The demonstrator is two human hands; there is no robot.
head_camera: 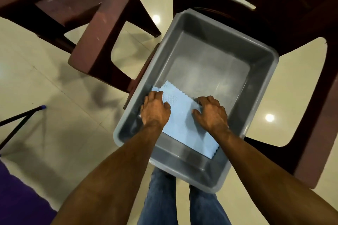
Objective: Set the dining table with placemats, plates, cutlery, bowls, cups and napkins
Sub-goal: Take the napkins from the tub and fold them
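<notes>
A light blue cloth (184, 124) with zigzag edges is lying flat on the bottom of a grey tub (259, 82), in the part of the tub nearest to the person. It is reaching the near wall and almost the left wall, while the far half of the bottom is staying bare. The picture does not show if it is a napkin or a placemat.

Both hands are resting on the cloth, palms down. The left hand (155, 109) is lying over the left far corner of the cloth, its fingers bending down at the edge near the left wall; I cannot tell if they are gripping the cloth or only pressing it. The right hand (210, 113) is lying on the right side of the cloth, its fingers curling at the far zigzag edge and its thumb spreading toward the middle; here also the grip is not clear. The two hands are apart, with a strip of cloth showing between them.

The tub is sitting tilted on a dark brown plastic chair (292, 14), its near end standing out beyond the seat, above the person's jeans (161, 202). A second brown chair (102, 29) is standing to the left, just beside the tub. Under everything, a glossy cream tile floor (45, 78) is reflecting round lights. At the left edge, a thin black rod with a blue tip (43, 107) is slanting over the floor, and a purple surface (20, 197) is filling the lower left corner.
</notes>
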